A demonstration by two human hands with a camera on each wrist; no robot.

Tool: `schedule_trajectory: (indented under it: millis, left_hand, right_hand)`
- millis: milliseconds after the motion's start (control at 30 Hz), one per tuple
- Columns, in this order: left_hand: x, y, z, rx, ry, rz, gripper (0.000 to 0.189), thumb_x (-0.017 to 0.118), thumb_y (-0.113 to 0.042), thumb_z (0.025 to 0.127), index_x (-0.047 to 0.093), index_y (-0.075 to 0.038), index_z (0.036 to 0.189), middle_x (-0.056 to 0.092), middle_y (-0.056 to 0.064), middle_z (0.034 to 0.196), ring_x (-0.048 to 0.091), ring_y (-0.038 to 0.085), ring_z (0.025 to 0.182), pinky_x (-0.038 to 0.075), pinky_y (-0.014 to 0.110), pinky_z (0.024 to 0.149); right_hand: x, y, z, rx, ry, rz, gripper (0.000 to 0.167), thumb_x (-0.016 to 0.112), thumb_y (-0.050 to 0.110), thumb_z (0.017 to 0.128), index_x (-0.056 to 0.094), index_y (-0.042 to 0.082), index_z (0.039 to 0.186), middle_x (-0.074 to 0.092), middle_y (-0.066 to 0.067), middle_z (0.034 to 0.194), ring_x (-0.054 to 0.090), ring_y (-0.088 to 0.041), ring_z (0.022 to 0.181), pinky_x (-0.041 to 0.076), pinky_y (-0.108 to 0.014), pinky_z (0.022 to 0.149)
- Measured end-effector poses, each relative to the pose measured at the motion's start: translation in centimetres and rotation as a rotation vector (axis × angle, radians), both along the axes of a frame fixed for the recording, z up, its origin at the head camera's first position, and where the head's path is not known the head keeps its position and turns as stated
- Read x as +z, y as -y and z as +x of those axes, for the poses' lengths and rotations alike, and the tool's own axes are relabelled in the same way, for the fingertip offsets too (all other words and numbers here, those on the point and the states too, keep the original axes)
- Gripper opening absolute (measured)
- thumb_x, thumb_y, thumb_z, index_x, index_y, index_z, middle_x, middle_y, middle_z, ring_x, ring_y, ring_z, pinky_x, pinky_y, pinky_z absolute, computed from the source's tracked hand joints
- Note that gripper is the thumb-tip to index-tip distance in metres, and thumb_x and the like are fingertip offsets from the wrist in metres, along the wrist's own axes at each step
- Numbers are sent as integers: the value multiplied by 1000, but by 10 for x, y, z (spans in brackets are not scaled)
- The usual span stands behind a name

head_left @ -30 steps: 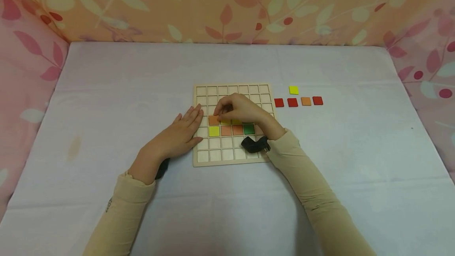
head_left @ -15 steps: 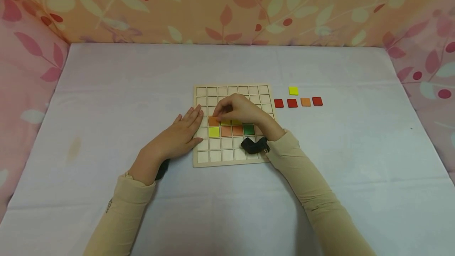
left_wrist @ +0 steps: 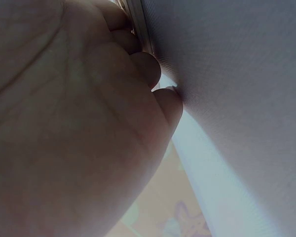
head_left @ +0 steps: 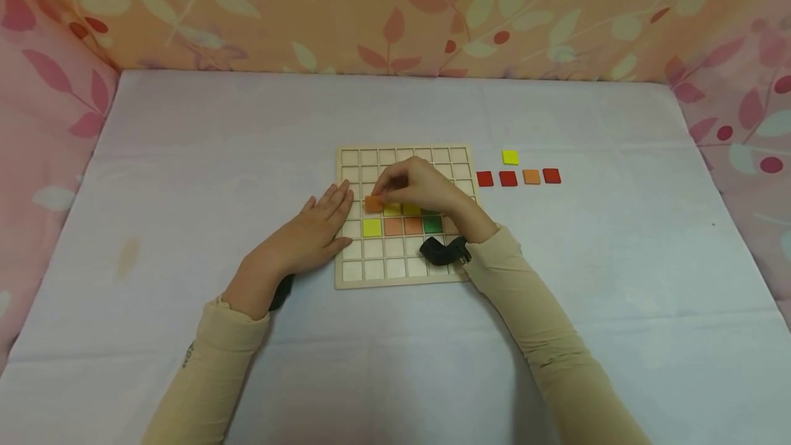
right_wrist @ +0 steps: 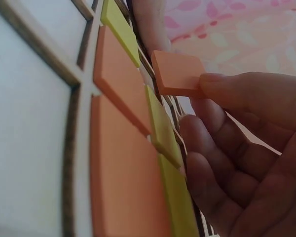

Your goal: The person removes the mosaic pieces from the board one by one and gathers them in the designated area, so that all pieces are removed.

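My right hand [head_left: 420,187] pinches an orange square tile [right_wrist: 177,74] between thumb and forefinger. The tile is tilted and raised a little above the wooden grid board [head_left: 373,270]. Under and beside the hand, several tiles lie in the board's cells: a yellow-green tile [head_left: 371,228], salmon tiles [head_left: 393,226], a green tile [head_left: 432,224] and yellow tiles [head_left: 392,210]. The right hand and wrist partly cover the cells on the right. My left hand [head_left: 309,235] rests with straight fingers on the board's left edge; the left wrist view shows its palm and fingertips there.
Right of the board, red tiles [head_left: 508,178], an orange tile [head_left: 531,176] and a yellow tile [head_left: 510,157] lie on the white cloth [head_left: 618,259]. A floral curtain [head_left: 346,12] borders the table at the back and sides. A black device [head_left: 441,251] sits at the right wrist.
The orange tile, lying flat at its cell half a second ago, is now lifted and tilted in my right hand, which has risen slightly. The left hand stays in place.
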State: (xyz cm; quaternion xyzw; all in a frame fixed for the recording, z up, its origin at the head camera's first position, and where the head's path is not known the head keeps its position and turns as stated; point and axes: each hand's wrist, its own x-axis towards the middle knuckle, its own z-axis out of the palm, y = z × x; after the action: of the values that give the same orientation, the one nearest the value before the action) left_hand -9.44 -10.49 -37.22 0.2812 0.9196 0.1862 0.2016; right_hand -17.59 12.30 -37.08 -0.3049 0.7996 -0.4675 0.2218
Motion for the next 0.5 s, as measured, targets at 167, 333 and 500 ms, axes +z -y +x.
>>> schedule_trajectory:
  millis: [167,333,500]
  left_hand:
    - [0,1,-1,5,6,-6,73,49,-27,98,5,3,149,-6,15,157,-5,29,143,5,52,112]
    - [0,-1,-1,4,11,6,73,50,-26,98,6,4,149,-5,16,156,-4,29,143,5,53,112]
    - [2,-1,0,13,14,4,74,51,-25,98,7,4,149,-4,17,156,-4,30,143,5,52,112]
  right_hand:
    - [2,-1,-1,-22,15,-15,7,69,2,84,72,0,90,69,-6,89,59,-16,77,48,-26,73]
    - [3,-8,0,-78,66,-44,8,68,0,84,71,-1,91,69,-8,90,61,-17,78,49,-26,74]
    - [2,-14,0,-104,85,-55,9,67,0,85,71,-4,92,68,-10,91,61,-17,76,50,-26,72]
